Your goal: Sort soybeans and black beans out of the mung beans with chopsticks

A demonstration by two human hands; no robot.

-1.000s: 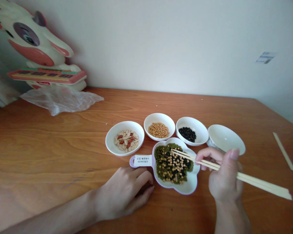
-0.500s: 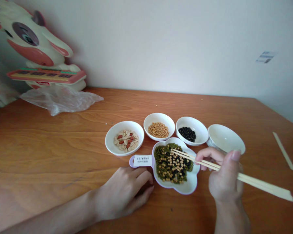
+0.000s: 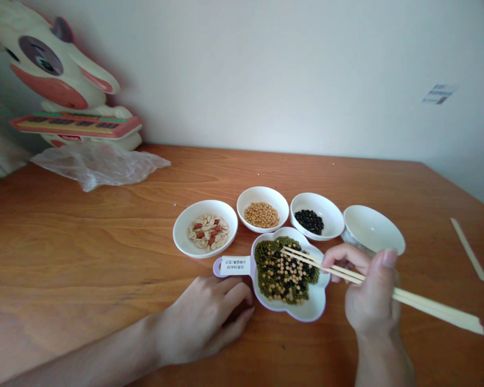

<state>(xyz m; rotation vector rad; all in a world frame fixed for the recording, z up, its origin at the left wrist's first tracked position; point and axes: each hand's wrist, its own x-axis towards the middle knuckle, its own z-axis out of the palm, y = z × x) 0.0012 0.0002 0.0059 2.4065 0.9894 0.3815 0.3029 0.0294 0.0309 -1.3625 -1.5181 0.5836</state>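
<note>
My right hand (image 3: 373, 285) grips a pair of wooden chopsticks (image 3: 431, 306), whose tips reach into the mixed beans in a white flower-shaped dish (image 3: 312, 309) with a lilac rim. Green, black and yellow beans (image 3: 288, 271) lie mixed there; whether the tips pinch one is too small to tell. My left hand (image 3: 213, 317) rests on the table just below the dish's labelled handle (image 3: 236, 266), fingers curled in, with nothing visible in it. Behind the dish stand white bowls with peanuts (image 3: 208, 233), yellow soybeans (image 3: 261, 215) and black beans (image 3: 310, 221).
At the right end of the row is a white bowl (image 3: 373, 228) with no beans visible. A wooden stick (image 3: 469, 250) lies far right. A crumpled plastic bag (image 3: 100, 166) and a cow-shaped toy keyboard (image 3: 80, 126) occupy the back left, near the wall (image 3: 266, 80).
The chopsticks' rear ends have dipped slightly and their tips have spread a little apart among the beans. My left hand and the bowls have stayed put.
</note>
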